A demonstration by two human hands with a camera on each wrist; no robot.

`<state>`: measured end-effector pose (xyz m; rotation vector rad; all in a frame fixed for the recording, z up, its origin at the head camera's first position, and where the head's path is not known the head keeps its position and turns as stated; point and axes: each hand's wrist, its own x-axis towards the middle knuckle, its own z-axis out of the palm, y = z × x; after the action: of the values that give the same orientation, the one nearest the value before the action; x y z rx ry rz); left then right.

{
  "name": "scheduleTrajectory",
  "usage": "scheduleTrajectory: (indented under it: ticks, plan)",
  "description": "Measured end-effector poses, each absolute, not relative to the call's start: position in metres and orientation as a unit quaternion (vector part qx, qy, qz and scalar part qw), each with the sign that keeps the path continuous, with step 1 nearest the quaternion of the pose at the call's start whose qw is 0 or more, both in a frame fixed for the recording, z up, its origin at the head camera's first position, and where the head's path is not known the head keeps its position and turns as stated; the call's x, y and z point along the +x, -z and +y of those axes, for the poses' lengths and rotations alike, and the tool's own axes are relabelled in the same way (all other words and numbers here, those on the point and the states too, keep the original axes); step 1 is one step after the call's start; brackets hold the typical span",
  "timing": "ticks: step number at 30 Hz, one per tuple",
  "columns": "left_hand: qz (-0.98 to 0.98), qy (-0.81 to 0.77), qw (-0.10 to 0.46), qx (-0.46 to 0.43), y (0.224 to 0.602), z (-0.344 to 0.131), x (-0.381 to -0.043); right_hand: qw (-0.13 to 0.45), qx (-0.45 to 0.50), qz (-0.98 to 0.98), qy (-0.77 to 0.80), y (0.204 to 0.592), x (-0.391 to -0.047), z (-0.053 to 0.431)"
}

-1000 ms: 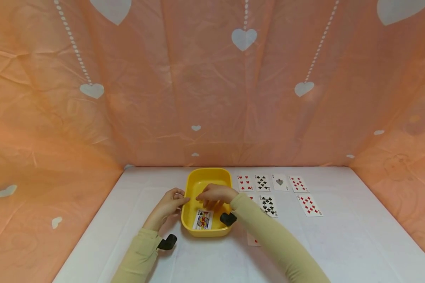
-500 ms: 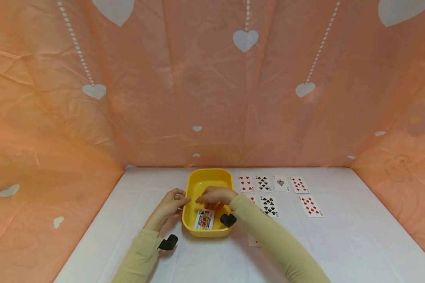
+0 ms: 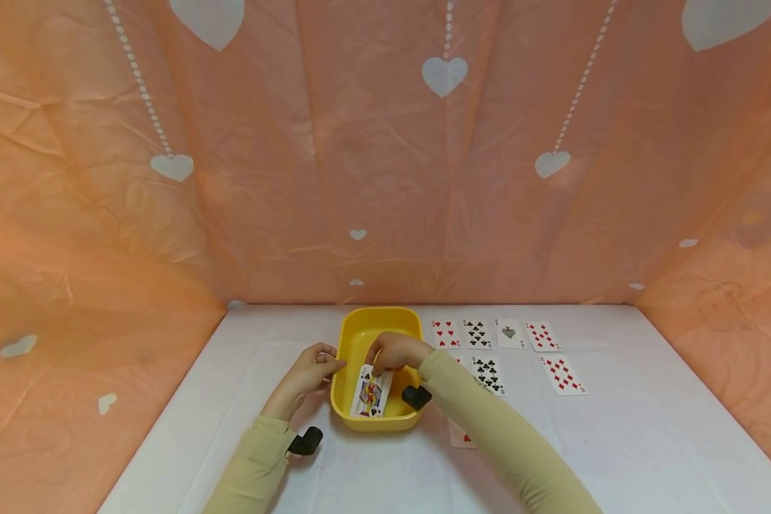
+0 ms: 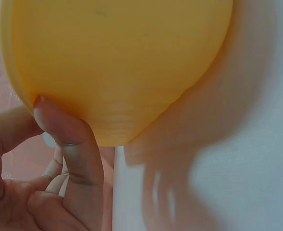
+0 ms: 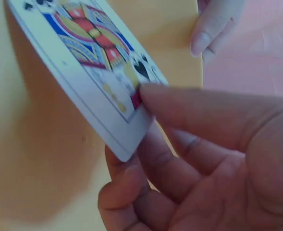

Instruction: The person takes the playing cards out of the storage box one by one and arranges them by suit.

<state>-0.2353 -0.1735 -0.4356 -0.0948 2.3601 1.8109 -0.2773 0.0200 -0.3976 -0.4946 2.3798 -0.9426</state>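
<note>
A shallow yellow tray (image 3: 380, 425) stands on the white tabletop in the head view. My left hand (image 3: 308, 371) pinches its left rim between thumb and finger; the left wrist view shows the thumb (image 4: 69, 134) against the yellow wall (image 4: 127, 62). Inside the tray, my right hand (image 3: 395, 350) pinches the far end of a face card of spades (image 3: 370, 400). In the right wrist view the card (image 5: 98, 53) is tilted up, thumb on its face and fingers beneath. Whether its near end touches the tray floor, I cannot tell.
Right of the tray, playing cards lie face up in rows: a heart card (image 3: 446, 333), club cards (image 3: 488, 375), an ace of spades (image 3: 510, 333) and diamond cards (image 3: 562, 375). My right sleeve (image 3: 501, 435) partly covers some. An orange heart-patterned curtain (image 3: 385, 178) surrounds the table.
My right hand has taken hold of the face card's far end and raised it from lying flat in the tray. My left hand keeps its place on the rim.
</note>
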Motion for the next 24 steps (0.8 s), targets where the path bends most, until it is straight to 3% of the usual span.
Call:
scheduleTrajectory:
  ticks: [15,24]
  plan:
    - [0.783,-0.616,0.085,-0.029,0.436,-0.174,-0.234,0.188,-0.092,0.888,0.409,0.396,-0.293,0.028]
    - [0.787,-0.610,0.083,-0.033,0.438,-0.173,-0.236,0.196,-0.082,0.877,0.431,0.391,-0.292,0.034]
